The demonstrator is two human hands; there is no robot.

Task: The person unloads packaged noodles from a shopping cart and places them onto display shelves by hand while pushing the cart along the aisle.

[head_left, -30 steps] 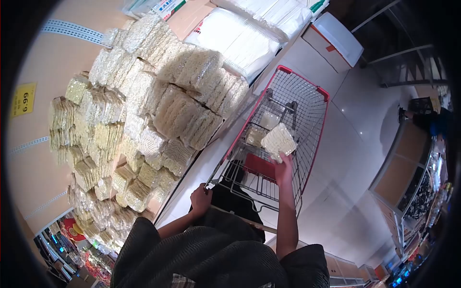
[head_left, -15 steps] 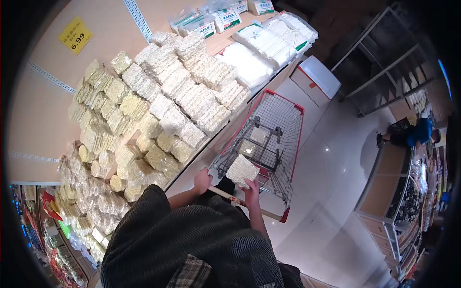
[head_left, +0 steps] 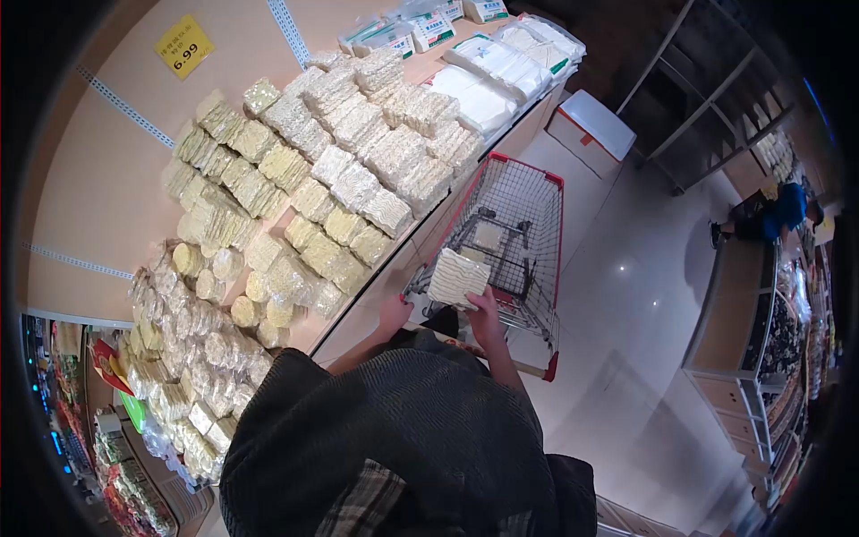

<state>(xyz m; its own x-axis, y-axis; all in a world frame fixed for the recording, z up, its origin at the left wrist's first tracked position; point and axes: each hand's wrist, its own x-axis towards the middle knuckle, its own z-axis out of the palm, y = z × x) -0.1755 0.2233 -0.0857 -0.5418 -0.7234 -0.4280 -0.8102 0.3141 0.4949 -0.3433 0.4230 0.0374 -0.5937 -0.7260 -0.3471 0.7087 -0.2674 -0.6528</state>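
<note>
My right hand [head_left: 484,315] grips a pale square block of dried noodles [head_left: 459,278] by its lower right edge, holding it above the near end of the shopping cart [head_left: 558,234]. My left hand [head_left: 395,312] is closed around the left end of the cart handle [head_left: 530,370]; my sleeve hides part of the handle. Inside the cart lies a noodle pack [head_left: 488,235], with another partly covered by the held block. To the left, stacked noodle blocks [head_left: 356,188] fill the sloping display, pale ones at the back and yellower ones nearer.
White packages [head_left: 501,67] lie at the display's far end. A yellow price sign [head_left: 184,46] shows 6.99. Beyond the cart a lidded box [head_left: 592,130] stands on the floor near a metal rack [head_left: 716,98]. A person in blue [head_left: 786,210] is beside the right-hand counter [head_left: 729,331].
The held noodle block has tilted and now covers more of the packs in the cart. My view has shifted, so the display sits further right. Both hands keep their holds.
</note>
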